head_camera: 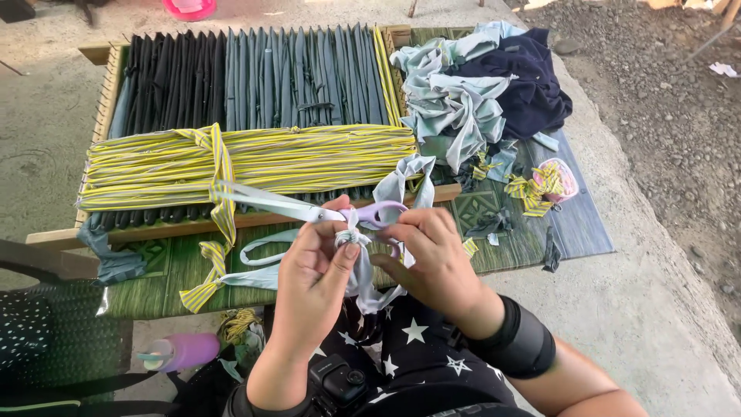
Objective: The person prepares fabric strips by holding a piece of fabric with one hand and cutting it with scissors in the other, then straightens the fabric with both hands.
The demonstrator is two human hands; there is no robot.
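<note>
1. A pale grey-blue strip of cloth (pixel 351 235), bunched into a knot, sits between both hands in front of the person's lap, just below the near edge of the frame.
2. The left hand (pixel 316 266) pinches the knot with thumb and fingertips, the fingers curled closed around it.
3. The right hand (pixel 432 255) is closed on the strip from the other side; it also carries a pair of scissors with lilac plastic handles (pixel 309 207), whose steel blades point away to the left, over the frame's edge.
4. Loose ends of the strip trail down to the lap and up toward the frame; one tail loops left across a green woven mat (pixel 170 270).
5. A rectangular wooden weaving frame (pixel 100 54) lies on the mat, strung with black and dark grey cloth strips and crossed by a band of yellow-and-grey striped strips (pixel 309 158), tied with a striped strip.
6. A heap of pale blue and navy cloth scraps (pixel 478 85) lies to the right of the frame, with a small pink basket of striped offcuts (pixel 557 180) near it.
7. A lilac bottle (pixel 185 351) lies by the person's left knee, on the concrete floor (pixel 648 316).
</note>
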